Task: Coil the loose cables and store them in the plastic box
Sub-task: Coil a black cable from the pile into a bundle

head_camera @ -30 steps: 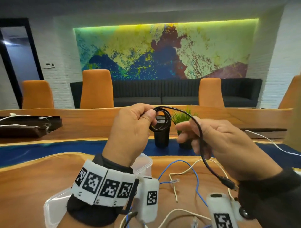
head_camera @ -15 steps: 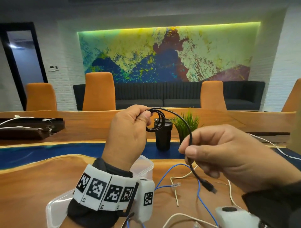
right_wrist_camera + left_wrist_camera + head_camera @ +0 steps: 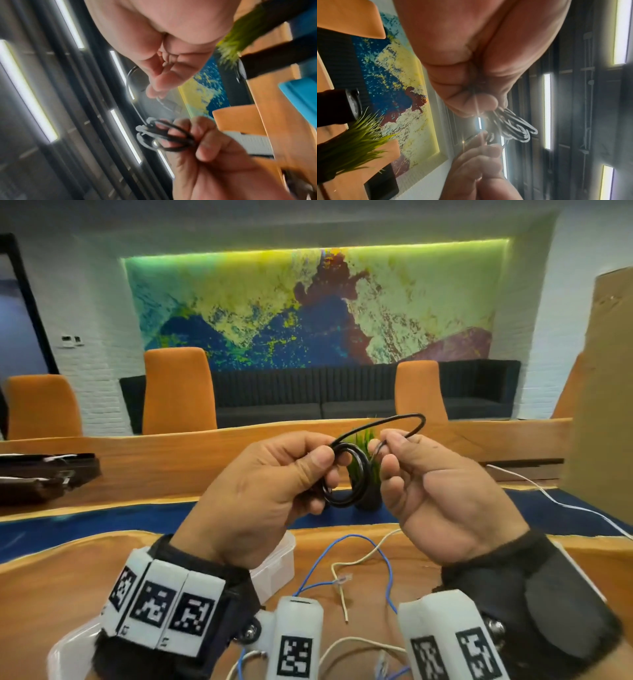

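A thin black cable (image 3: 346,474) is wound into a small coil, held in the air over the wooden table. My left hand (image 3: 327,470) pinches the coil between thumb and fingers. My right hand (image 3: 382,448) pinches the cable's last stretch, which arches in a loop (image 3: 416,419) from the coil to its fingertips. The left wrist view shows the coil (image 3: 517,129) sticking out past my left fingers. The blurred right wrist view shows the coil (image 3: 171,136) in my left hand. A clear plastic box (image 3: 277,563) stands on the table under my left wrist, mostly hidden.
A blue cable (image 3: 387,570) and a cream cable (image 3: 342,594) lie loose on the table (image 3: 51,583) below my hands. A potted grass plant (image 3: 368,498) stands behind the coil. A white cable (image 3: 548,498) runs at the right beside a cardboard sheet (image 3: 603,405). A dark tray (image 3: 44,474) sits far left.
My right hand has risen and closed in on the left, drawing the hanging tail up into a loop above the coil. The plug end no longer dangles below.
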